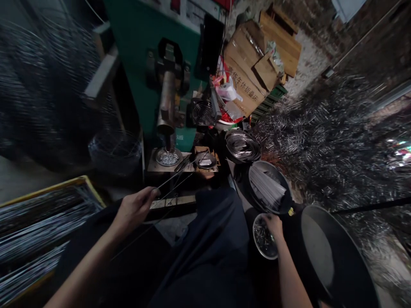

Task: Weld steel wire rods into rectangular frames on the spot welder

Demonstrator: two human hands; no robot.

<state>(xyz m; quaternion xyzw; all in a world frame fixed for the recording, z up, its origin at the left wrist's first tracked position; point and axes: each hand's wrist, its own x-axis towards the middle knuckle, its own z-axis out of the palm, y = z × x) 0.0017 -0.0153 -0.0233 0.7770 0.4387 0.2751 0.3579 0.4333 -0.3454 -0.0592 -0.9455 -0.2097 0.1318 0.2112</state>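
My left hand (136, 206) is closed in a pinch on a few thin metal wires (175, 176) that run up and right toward the small round die (167, 156) under the press head (167, 100). My right hand (272, 224) reaches down into a small bowl of tiny metal pieces (263, 240), fingers curled among them; what they hold is hidden. Just above it sits a round pan of straight cut wires (268, 187). My dark-trousered knees fill the lower middle.
A green press machine (150, 47) stands ahead with a small fan (203, 113). A coil of wire (242, 146) lies right of it. Heaps of wire parts (337, 141) spread right. A yellow-edged tray of rods (38, 222) lies left. A large dark basin (334, 256) sits lower right.
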